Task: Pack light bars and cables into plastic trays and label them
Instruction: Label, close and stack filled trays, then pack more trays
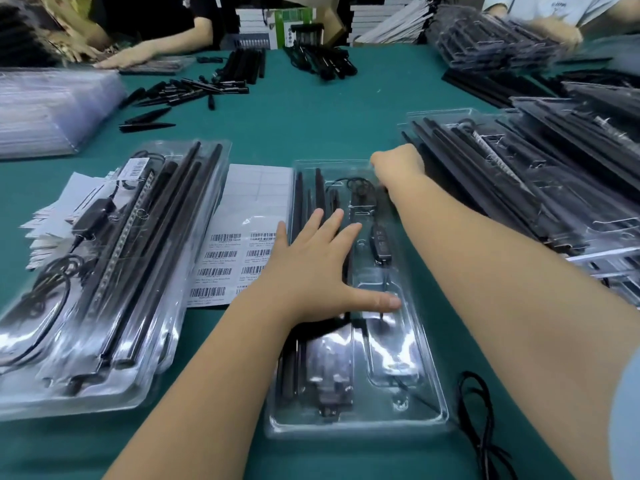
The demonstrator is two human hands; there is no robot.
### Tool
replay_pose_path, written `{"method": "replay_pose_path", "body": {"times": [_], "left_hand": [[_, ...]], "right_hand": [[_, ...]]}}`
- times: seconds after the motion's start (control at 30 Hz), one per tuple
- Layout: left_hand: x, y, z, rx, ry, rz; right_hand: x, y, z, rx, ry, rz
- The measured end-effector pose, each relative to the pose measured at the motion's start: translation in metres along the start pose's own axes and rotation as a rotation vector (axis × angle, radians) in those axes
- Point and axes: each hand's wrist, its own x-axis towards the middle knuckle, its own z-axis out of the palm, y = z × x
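Step in hand, as judged: seating contents in the clear plastic tray [429,407] lying lengthwise on the green table [311,116], straight ahead. Light bars [298,202] lie along the tray's left channel; a cable with inline controller [380,242] sits in the middle-right pocket

Left hand [313,271] lies flat on the tray, fingers spread and straight, thumb out to the right: grip released, pressing only. Right hand [398,168] is at the tray's far right corner, fingers curled; whether its grip has the tray rim or something under it, cannot tell

Next move likely calls for a label: barcode sheet [239,251] lies just left of the tray, partly under the left hand's edge. Peeling one needs a free hand

A loose black cable [479,410] lies on the table near the tray's right near corner

Left: a finished tray stack [114,271], top one already labelled. Right: a tall heap of filled trays [554,188]. Far side: loose black parts [194,88], other workers' hands, stacked boxes behind
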Motion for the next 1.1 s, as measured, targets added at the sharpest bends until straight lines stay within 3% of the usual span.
{"method": "replay_pose_path", "body": {"times": [0.1, 0.23, 0.57, 0.8, 0.87, 1.1], "left_hand": [[0.006, -0.003, -0.002, -0.028, 0.064, 0.001], [0.012, -0.006, -0.003, -0.049, 0.146, 0.001], [0.015, -0.006, -0.005, -0.074, 0.242, 0.002], [0.004, 0.0, -0.012, -0.006, 0.345, 0.051], [0.002, 0.001, -0.013, -0.024, 0.341, 0.049], [0.004, -0.002, -0.013, -0.096, 0.364, 0.083]], "right_hand": [[-0.011, 0.002, 0.006, -0.133, 0.021, -0.075], [-0.058, 0.001, 0.002, -0.212, -0.105, -0.176], [-0.18, 0.066, -0.108, -0.661, -0.369, -0.27], [-0.218, 0.101, -0.132, -0.481, -0.558, -0.301], [-0.214, 0.099, -0.135, -0.31, -0.61, -0.285], [-0.176, 0.072, -0.122, 0.297, -0.371, -0.195]]}}
